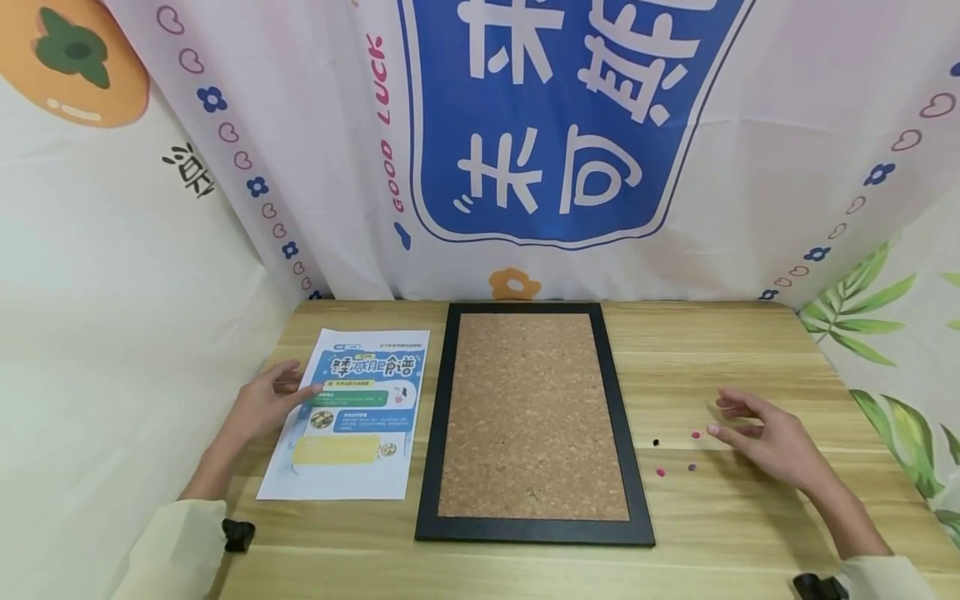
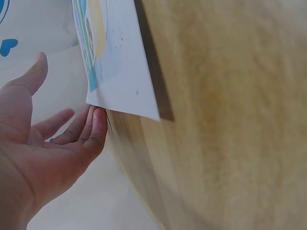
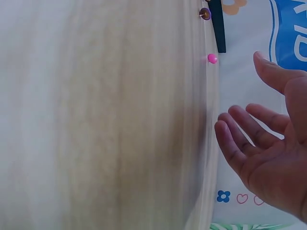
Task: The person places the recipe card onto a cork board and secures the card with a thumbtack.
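Note:
A printed paper sheet (image 1: 348, 467) lies on the table left of a black-framed corkboard (image 1: 534, 417). My left hand (image 1: 270, 400) is at the sheet's left edge, thumb reaching over it in the head view. Its fingertips (image 2: 99, 117) come up against the sheet's corner in the left wrist view; whether they touch it I cannot tell. My right hand (image 1: 772, 442) hovers loosely, fingers relaxed and holding nothing. Just left of it lie several small thumbtacks: a pink one (image 1: 696, 434) closest to the thumb, a second pink one (image 1: 661, 472), a purple one (image 1: 692, 467) and a black one (image 1: 656, 442).
The wooden table (image 1: 720, 342) meets a printed curtain (image 1: 345, 208) at its back edge. White cloth walls stand at the left and right. A black wrist strap piece (image 1: 238, 535) shows at the left sleeve, another (image 1: 819, 587) at the right.

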A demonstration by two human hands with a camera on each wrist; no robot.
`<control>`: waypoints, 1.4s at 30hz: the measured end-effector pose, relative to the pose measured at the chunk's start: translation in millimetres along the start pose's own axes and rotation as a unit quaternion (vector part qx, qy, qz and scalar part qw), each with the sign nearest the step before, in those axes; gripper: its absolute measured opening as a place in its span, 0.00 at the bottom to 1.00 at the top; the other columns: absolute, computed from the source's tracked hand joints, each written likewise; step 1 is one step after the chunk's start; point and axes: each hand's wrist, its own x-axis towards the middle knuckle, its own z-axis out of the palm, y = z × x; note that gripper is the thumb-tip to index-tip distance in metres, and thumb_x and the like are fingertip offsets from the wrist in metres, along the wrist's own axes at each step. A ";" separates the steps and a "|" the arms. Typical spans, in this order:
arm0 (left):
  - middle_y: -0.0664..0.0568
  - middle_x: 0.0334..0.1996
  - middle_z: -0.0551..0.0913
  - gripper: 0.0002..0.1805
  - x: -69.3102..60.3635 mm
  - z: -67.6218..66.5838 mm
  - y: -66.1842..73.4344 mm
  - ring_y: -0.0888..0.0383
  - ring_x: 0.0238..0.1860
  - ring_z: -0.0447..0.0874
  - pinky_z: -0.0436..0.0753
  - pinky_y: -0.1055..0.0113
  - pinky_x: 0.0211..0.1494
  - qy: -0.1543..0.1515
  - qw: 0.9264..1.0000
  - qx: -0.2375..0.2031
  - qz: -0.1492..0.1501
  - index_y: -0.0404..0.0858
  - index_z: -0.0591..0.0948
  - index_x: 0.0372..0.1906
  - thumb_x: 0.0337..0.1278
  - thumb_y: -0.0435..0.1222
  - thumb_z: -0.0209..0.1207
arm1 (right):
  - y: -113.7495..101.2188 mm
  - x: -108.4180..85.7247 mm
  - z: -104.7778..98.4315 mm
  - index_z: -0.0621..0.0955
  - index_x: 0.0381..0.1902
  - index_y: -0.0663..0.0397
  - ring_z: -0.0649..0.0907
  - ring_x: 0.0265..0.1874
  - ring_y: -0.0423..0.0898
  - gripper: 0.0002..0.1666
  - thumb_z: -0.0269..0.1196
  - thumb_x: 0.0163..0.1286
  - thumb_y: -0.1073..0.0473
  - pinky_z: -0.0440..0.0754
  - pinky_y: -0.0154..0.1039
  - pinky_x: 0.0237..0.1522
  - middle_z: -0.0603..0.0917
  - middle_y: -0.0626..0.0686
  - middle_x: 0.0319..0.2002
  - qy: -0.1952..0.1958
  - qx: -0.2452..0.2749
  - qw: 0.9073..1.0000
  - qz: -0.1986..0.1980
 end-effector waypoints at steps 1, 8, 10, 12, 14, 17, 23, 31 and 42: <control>0.24 0.73 0.72 0.53 0.3 -0.5 -0.1 0.28 0.69 0.77 0.79 0.36 0.70 -0.001 1.000 -0.002 0.002 0.22 0.59 0.81 0.74 0.60 0.62 | 1.0 0.3 0.1 0.74 0.73 0.71 0.88 0.55 0.56 0.41 0.73 0.73 0.51 0.88 0.29 0.47 0.84 0.72 0.61 0.000 0.005 1.000 -0.001; 0.24 0.67 0.78 0.45 4.0 -1.7 -3.4 0.32 0.62 0.84 0.87 0.51 0.60 0.005 1.000 0.001 0.000 0.20 0.65 0.77 0.74 0.49 0.66 | 6.5 4.1 1.5 0.78 0.68 0.69 0.78 0.47 0.18 0.34 0.73 0.73 0.54 0.83 0.21 0.45 0.86 0.70 0.58 -0.004 0.023 1.000 -0.012; 0.25 0.65 0.80 0.43 5.9 -0.6 -5.3 0.34 0.59 0.85 0.88 0.62 0.53 0.007 1.000 0.003 0.001 0.20 0.66 0.76 0.71 0.44 0.69 | 7.0 4.8 2.2 0.80 0.67 0.69 0.79 0.46 0.19 0.31 0.73 0.74 0.55 0.84 0.21 0.45 0.87 0.69 0.58 -0.005 0.026 1.000 -0.014; 0.25 0.62 0.82 0.42 7.5 0.6 -6.5 0.36 0.56 0.86 0.84 0.71 0.47 0.009 1.000 0.008 0.005 0.20 0.67 0.75 0.69 0.40 0.70 | 7.2 5.2 2.7 0.81 0.65 0.68 0.80 0.45 0.20 0.30 0.73 0.73 0.55 0.84 0.21 0.44 0.88 0.68 0.57 -0.006 0.027 0.999 -0.015; 0.26 0.59 0.83 0.41 9.3 1.8 -6.8 0.39 0.53 0.87 0.81 0.76 0.43 0.010 1.000 0.011 0.010 0.19 0.68 0.74 0.66 0.36 0.71 | 7.3 5.4 3.0 0.82 0.64 0.67 0.80 0.44 0.21 0.28 0.73 0.73 0.56 0.85 0.22 0.43 0.89 0.66 0.55 -0.007 0.025 1.000 -0.016; 0.27 0.54 0.85 0.40 10.0 2.9 -5.8 0.43 0.49 0.86 0.80 0.76 0.40 0.012 1.000 0.015 0.016 0.18 0.69 0.73 0.63 0.32 0.72 | 5.9 5.8 3.3 0.84 0.61 0.65 0.81 0.41 0.22 0.25 0.73 0.73 0.57 0.86 0.25 0.41 0.91 0.61 0.50 -0.012 0.020 1.000 -0.019; 0.28 0.50 0.85 0.37 8.1 3.8 -4.7 0.45 0.44 0.87 0.81 0.75 0.37 0.019 1.000 0.011 0.016 0.19 0.70 0.73 0.60 0.27 0.71 | 0.9 6.1 5.0 0.87 0.55 0.62 0.83 0.37 0.25 0.18 0.74 0.71 0.60 0.86 0.29 0.40 0.93 0.55 0.44 -0.027 0.013 0.999 -0.029; 0.28 0.50 0.85 0.28 1.9 3.5 -5.0 0.42 0.46 0.88 0.82 0.77 0.38 0.037 0.999 0.000 0.030 0.20 0.76 0.68 0.65 0.25 0.66 | -0.5 7.9 8.5 0.89 0.52 0.59 0.84 0.36 0.27 0.15 0.75 0.69 0.60 0.86 0.29 0.41 0.93 0.51 0.42 -0.043 0.013 0.998 -0.037; 0.28 0.56 0.83 0.25 -6.0 -1.8 2.3 0.40 0.52 0.88 0.85 0.76 0.41 0.025 0.999 -0.035 0.025 0.21 0.75 0.70 0.74 0.30 0.61 | -4.0 11.0 12.3 0.90 0.50 0.57 0.83 0.35 0.28 0.14 0.76 0.68 0.60 0.86 0.30 0.39 0.93 0.50 0.42 -0.053 0.000 0.998 -0.031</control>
